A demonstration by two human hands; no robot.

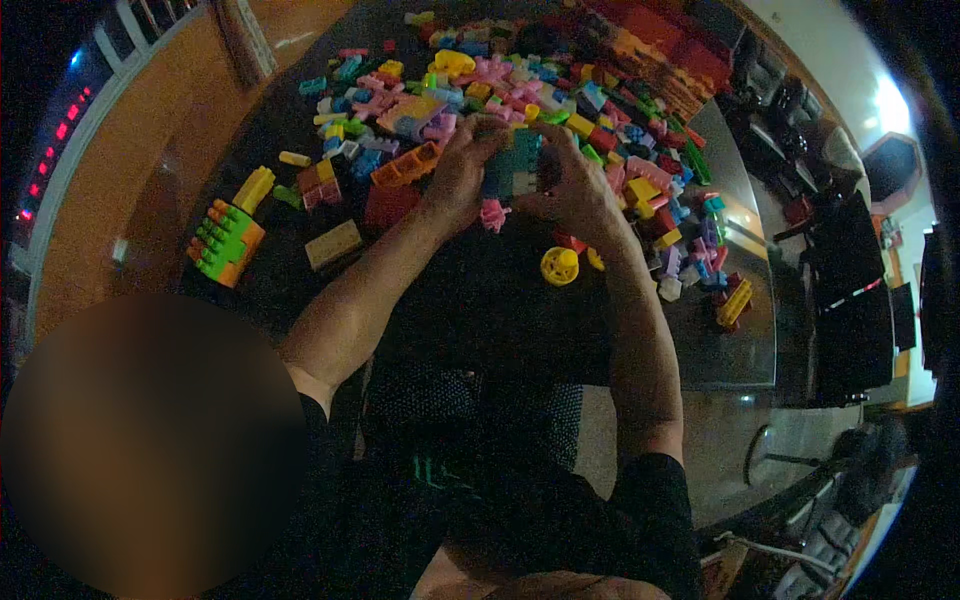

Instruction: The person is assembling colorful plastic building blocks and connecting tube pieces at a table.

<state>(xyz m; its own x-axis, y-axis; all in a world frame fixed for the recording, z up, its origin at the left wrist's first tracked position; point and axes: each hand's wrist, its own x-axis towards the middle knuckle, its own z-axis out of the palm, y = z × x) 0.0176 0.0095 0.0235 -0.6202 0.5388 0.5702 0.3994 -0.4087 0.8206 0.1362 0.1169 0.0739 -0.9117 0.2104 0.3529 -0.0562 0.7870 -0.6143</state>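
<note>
Left hand (464, 172) and right hand (582, 188) pinched teal blocks (521, 153).
They sat at the left's three o'clock, the right's nine.

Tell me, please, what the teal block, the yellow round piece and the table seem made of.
Teal block: probably plastic, judging by even colour and straight edges; finish too dim to tell.
Yellow round piece: likely plastic, slightly glossy, from its bright colour and moulded shape.
Table: smooth, shiny, reflecting light; perhaps glass or varnished wood.
</note>
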